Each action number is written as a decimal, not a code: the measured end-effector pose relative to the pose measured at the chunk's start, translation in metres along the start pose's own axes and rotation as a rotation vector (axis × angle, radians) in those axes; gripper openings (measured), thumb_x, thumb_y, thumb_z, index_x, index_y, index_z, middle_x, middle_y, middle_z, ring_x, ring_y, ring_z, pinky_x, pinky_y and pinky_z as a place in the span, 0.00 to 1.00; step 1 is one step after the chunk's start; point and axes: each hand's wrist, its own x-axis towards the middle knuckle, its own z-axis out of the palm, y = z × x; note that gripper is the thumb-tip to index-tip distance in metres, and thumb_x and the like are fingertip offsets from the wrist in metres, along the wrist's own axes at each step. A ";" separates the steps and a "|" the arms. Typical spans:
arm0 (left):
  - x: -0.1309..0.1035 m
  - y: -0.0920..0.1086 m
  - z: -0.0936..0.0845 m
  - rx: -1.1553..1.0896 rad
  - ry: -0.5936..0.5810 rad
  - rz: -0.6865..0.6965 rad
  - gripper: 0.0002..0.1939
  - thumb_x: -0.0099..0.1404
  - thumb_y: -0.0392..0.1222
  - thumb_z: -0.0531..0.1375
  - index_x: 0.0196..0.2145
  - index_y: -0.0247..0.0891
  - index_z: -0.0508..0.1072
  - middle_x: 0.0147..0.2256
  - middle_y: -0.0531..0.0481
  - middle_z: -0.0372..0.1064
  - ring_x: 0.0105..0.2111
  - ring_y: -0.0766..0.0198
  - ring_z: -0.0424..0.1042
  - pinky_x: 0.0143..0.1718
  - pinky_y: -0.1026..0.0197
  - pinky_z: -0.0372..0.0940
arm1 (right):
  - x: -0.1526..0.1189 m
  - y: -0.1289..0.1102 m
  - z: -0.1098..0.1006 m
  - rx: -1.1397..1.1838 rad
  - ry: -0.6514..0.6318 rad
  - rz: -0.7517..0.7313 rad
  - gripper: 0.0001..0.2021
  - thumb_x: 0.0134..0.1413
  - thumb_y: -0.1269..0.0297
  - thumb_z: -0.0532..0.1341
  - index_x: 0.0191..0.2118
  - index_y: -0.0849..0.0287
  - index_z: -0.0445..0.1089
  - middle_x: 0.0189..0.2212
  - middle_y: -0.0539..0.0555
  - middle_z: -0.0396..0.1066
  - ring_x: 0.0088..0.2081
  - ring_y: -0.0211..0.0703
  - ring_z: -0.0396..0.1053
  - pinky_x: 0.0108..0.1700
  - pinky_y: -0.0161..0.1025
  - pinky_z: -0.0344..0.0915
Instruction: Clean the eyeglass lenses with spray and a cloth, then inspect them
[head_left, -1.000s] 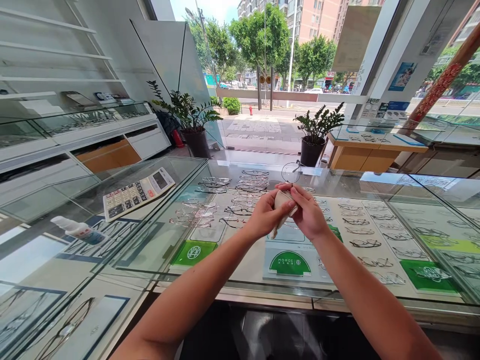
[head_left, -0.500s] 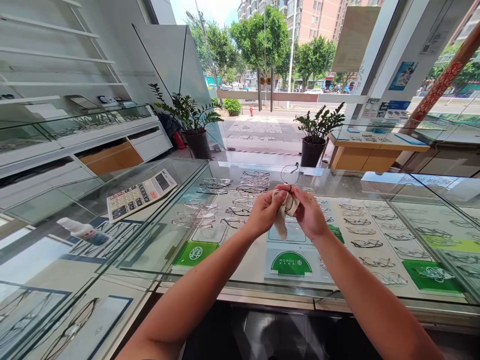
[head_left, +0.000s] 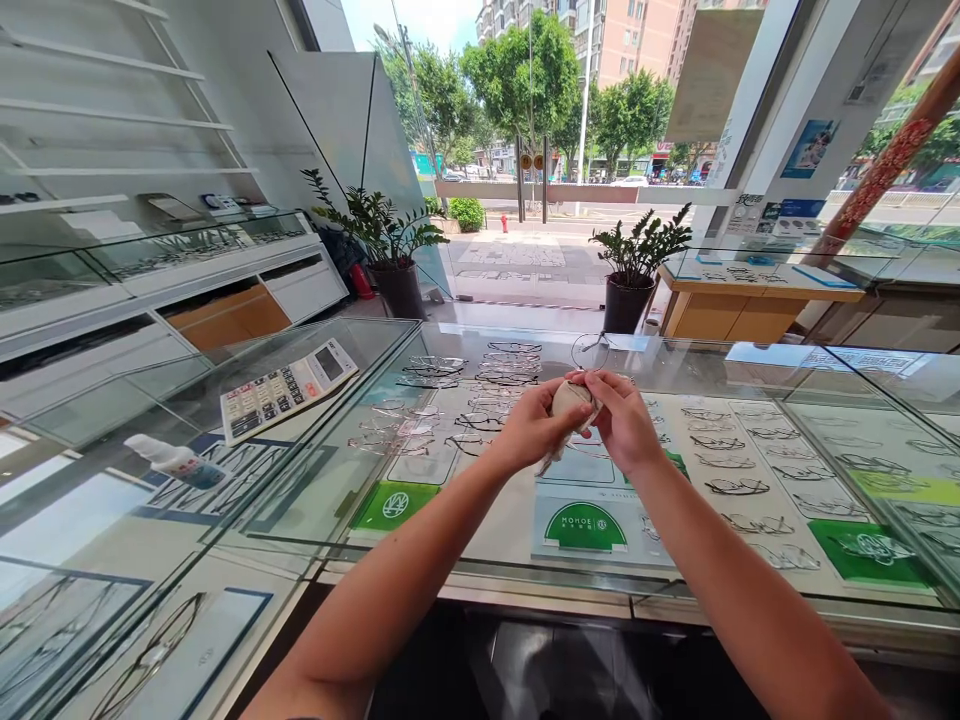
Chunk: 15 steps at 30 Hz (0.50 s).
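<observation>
My left hand (head_left: 541, 422) is closed on a beige cloth (head_left: 571, 398), its thumb pressing the cloth over one lens of a pair of glasses (head_left: 590, 347). Beyond my fingers the other round, thin-rimmed lens sticks up. My right hand (head_left: 624, 418) pinches the glasses near their middle, fingers bent against the cloth. Both hands meet above the glass display counter (head_left: 480, 562). A loose corner of the cloth hangs beneath my left palm. The covered lens and most of the frame are hidden by cloth and fingers.
Rows of glasses (head_left: 736, 486) lie inside the counter. On its left part are a calculator (head_left: 289, 390) and a white spray bottle (head_left: 176, 462). A green MOHOE sign (head_left: 585, 524) is below my hands. Potted plants (head_left: 634, 265) stand beyond, by the glass door.
The cloth has been folded over the near lens and bunched under my left thumb. The glasses have tilted, and the exposed lens sits slightly lower and further right.
</observation>
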 end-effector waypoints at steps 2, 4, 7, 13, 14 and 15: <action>0.001 0.000 0.003 -0.003 0.056 0.021 0.29 0.62 0.63 0.73 0.45 0.35 0.76 0.30 0.51 0.75 0.26 0.66 0.72 0.27 0.65 0.68 | -0.002 0.000 0.003 -0.011 -0.022 -0.010 0.15 0.54 0.48 0.77 0.37 0.54 0.85 0.40 0.53 0.79 0.27 0.37 0.65 0.23 0.37 0.66; 0.000 0.000 0.006 -0.005 0.114 0.032 0.31 0.63 0.68 0.71 0.45 0.35 0.76 0.28 0.51 0.74 0.25 0.65 0.72 0.23 0.65 0.66 | -0.003 0.000 0.004 -0.027 -0.051 -0.014 0.15 0.54 0.48 0.76 0.38 0.54 0.85 0.37 0.53 0.79 0.28 0.38 0.66 0.26 0.39 0.69; 0.000 -0.001 0.006 0.006 0.145 0.047 0.32 0.66 0.72 0.66 0.42 0.36 0.75 0.26 0.51 0.74 0.23 0.64 0.71 0.22 0.64 0.64 | -0.003 -0.001 0.003 -0.039 -0.073 -0.010 0.15 0.55 0.48 0.76 0.39 0.54 0.85 0.32 0.52 0.77 0.28 0.39 0.65 0.27 0.39 0.69; 0.000 -0.003 -0.001 0.077 0.041 0.116 0.30 0.71 0.71 0.61 0.38 0.36 0.75 0.32 0.48 0.75 0.33 0.61 0.74 0.36 0.60 0.70 | 0.002 -0.003 -0.005 -0.073 -0.023 -0.021 0.15 0.53 0.47 0.76 0.38 0.53 0.85 0.31 0.52 0.76 0.26 0.37 0.61 0.23 0.36 0.59; 0.000 -0.003 -0.003 0.089 0.028 0.130 0.30 0.71 0.70 0.62 0.39 0.36 0.75 0.33 0.48 0.74 0.33 0.61 0.72 0.36 0.61 0.69 | 0.003 -0.003 -0.007 -0.077 -0.005 -0.025 0.15 0.52 0.47 0.77 0.38 0.53 0.85 0.33 0.52 0.77 0.28 0.38 0.63 0.24 0.36 0.60; 0.000 -0.003 -0.004 0.091 0.010 0.132 0.29 0.71 0.70 0.63 0.40 0.36 0.76 0.33 0.48 0.73 0.33 0.62 0.70 0.36 0.61 0.67 | 0.004 -0.004 -0.009 -0.079 0.012 -0.026 0.15 0.52 0.47 0.77 0.38 0.53 0.85 0.33 0.53 0.77 0.29 0.39 0.65 0.25 0.36 0.60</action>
